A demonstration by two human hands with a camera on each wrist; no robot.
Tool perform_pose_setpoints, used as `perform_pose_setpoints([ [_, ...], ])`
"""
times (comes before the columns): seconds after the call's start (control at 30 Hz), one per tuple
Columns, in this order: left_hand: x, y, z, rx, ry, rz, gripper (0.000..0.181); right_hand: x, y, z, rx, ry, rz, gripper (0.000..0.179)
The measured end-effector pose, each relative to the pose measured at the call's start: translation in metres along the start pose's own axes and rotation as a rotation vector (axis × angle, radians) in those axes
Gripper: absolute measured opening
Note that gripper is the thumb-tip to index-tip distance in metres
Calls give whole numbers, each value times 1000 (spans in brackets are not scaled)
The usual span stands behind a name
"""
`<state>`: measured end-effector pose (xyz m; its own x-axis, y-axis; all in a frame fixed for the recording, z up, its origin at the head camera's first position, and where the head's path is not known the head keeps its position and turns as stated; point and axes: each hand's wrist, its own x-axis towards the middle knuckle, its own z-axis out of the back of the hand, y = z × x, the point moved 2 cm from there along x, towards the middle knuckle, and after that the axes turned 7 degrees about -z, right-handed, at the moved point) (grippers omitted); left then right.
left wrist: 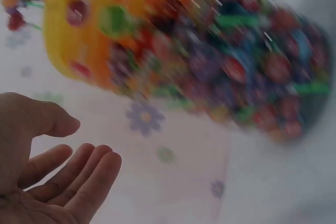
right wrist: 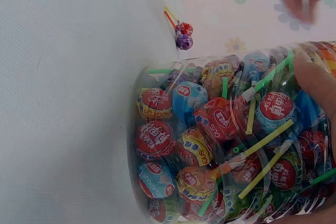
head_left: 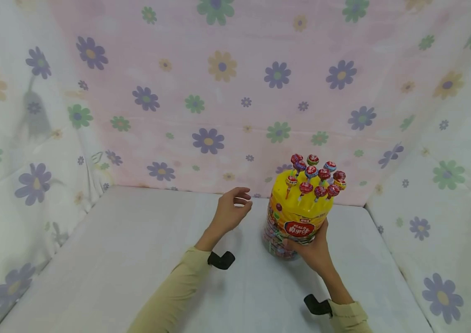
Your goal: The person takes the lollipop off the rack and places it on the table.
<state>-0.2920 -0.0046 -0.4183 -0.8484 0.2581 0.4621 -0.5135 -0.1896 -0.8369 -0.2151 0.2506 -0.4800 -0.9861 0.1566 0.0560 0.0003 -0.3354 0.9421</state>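
Observation:
A clear plastic jar (head_left: 278,243) filled with wrapped lollipops stands on the white table, slightly tilted in the head view. Its yellow lid (head_left: 281,185) has several lollipops (head_left: 311,172) stuck upright in it. My right hand (head_left: 316,252) grips the jar low on its right side, thumb across the front. In the air left of the jar is my left hand (head_left: 233,210), apart from it, with fingers loosely bent and nothing held. The left wrist view shows that hand (left wrist: 58,166) beside the blurred jar (left wrist: 226,61). Loose lollipops (right wrist: 184,35) lie beyond the jar (right wrist: 210,140) in the right wrist view.
The white tabletop (head_left: 135,259) meets a pink flowered cloth (head_left: 243,101) at the back. White flowered cloths hang along the left side (head_left: 10,152) and the right side (head_left: 447,185). A black wrist mount (head_left: 221,260) sits at the left cuff, another mount (head_left: 317,305) at the right.

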Motion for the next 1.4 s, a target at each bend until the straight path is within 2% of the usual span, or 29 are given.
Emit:
perform_pose_setpoints([
  [0.17,2,-32,-7,-104,-14,-68,35,0,-1,1,-20,-17,14,111],
  [0.43,0,-72,-24,-128,-40,-185,41,3,-5,0,-17,-30,31,113],
  [0.6,3,-88,-35,-136,-50,-243,42,3,-6,0,-27,-40,6,112],
  [0.83,8,-94,-44,-182,-67,-252,40,2,-7,0,-20,-44,9,113],
  [1.13,11,-90,-53,-257,-91,-269,36,2,-5,-2,-9,-32,-2,114],
  [1.4,15,-86,-60,-245,-135,-332,30,1,-5,-1,-10,-37,2,112],
])
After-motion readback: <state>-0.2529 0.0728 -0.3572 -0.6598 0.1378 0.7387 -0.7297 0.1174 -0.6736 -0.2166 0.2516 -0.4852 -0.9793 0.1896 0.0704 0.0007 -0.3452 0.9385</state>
